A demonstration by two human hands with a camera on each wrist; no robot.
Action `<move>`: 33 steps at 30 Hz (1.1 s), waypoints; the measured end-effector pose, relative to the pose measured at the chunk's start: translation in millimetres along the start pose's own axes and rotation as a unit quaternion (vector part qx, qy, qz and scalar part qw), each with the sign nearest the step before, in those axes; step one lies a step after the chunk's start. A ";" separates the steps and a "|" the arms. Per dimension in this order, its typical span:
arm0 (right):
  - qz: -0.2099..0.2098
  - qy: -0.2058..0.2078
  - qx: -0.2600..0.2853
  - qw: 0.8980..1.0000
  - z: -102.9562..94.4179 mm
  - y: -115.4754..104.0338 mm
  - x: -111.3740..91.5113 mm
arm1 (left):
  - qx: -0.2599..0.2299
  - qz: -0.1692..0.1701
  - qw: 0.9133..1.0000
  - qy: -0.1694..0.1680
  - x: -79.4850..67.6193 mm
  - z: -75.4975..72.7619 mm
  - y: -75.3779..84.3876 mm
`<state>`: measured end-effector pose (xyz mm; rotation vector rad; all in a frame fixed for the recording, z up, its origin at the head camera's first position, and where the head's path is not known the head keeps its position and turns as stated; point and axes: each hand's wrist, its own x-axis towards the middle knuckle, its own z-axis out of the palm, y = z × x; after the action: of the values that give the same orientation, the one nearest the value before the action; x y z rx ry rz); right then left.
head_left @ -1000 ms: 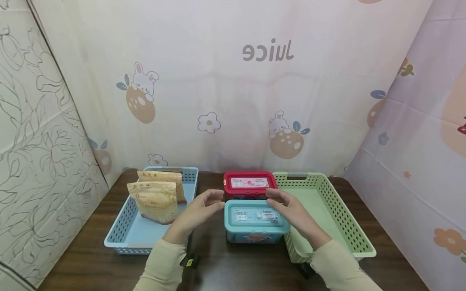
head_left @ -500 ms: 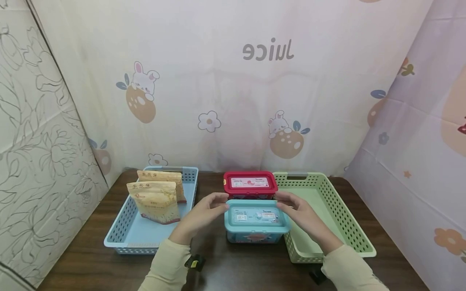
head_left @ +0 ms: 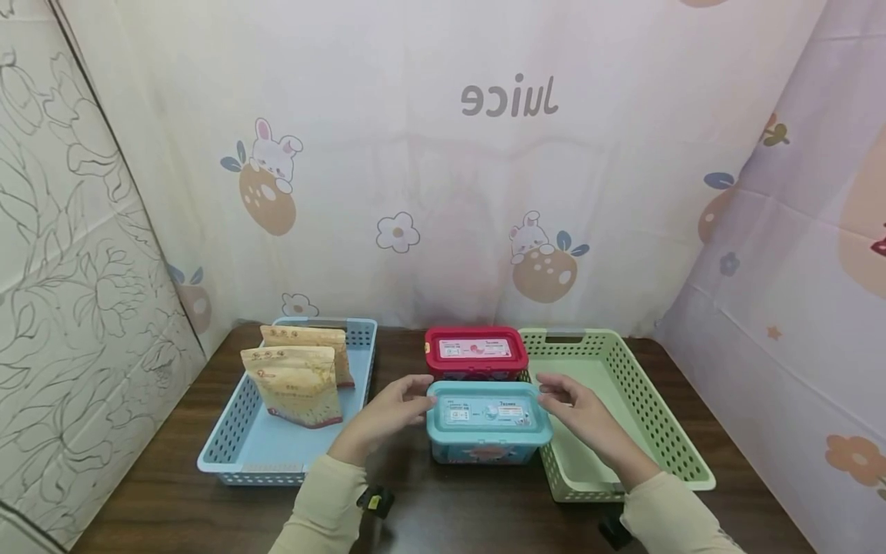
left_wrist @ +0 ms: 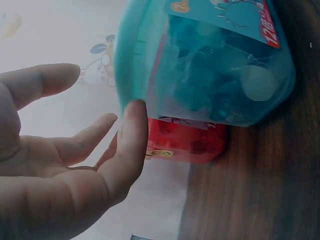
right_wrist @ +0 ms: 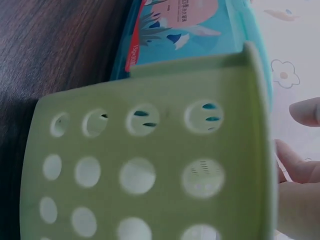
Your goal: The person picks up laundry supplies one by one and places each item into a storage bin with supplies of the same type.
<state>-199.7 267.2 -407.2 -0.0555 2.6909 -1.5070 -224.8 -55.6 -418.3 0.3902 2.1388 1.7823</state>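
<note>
A teal lidded plastic box (head_left: 487, 431) stands on the table between my two hands. My left hand (head_left: 381, 415) is at its left end, fingers loosely bent and apart; in the left wrist view a fingertip (left_wrist: 134, 112) lies close by the lid edge, and contact cannot be told. At the right end is my right hand (head_left: 588, 423), its fingertips by the lid's right corner. The right wrist view shows only part of that hand (right_wrist: 302, 175), beyond the green basket wall. A red lidded box (head_left: 475, 348) sits directly behind the teal one.
On the left, a light blue basket (head_left: 238, 419) holds two upright beige pouches, a front pouch (head_left: 298, 392) and a rear pouch (head_left: 344, 358). A green basket (head_left: 626, 400) stands close against the boxes on the right. A printed curtain (head_left: 443, 177) hangs behind the table.
My right hand has shifted right, from over the teal lid to its right corner, and slightly nearer. The left hand has moved slightly right and nearer. Boxes and baskets have stayed put.
</note>
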 end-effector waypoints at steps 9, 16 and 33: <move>0.005 -0.028 0.002 1.000 -2.7 5.1 0.1 | -0.014 -0.013 1.000 -0.015 3.0 -0.3 -5.3; 0.011 -0.047 -0.017 0.999 -5.9 6.1 1.2 | -0.024 -0.004 0.999 -0.024 4.9 -0.3 -8.5; -0.008 -0.066 -0.059 0.996 -9.4 3.2 6.2 | 0.042 0.009 0.999 -0.015 4.5 -0.4 -6.1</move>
<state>-206.5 276.5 -405.2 -0.1763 2.6773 -1.2975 -229.1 -55.2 -424.5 0.4557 2.2023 1.6890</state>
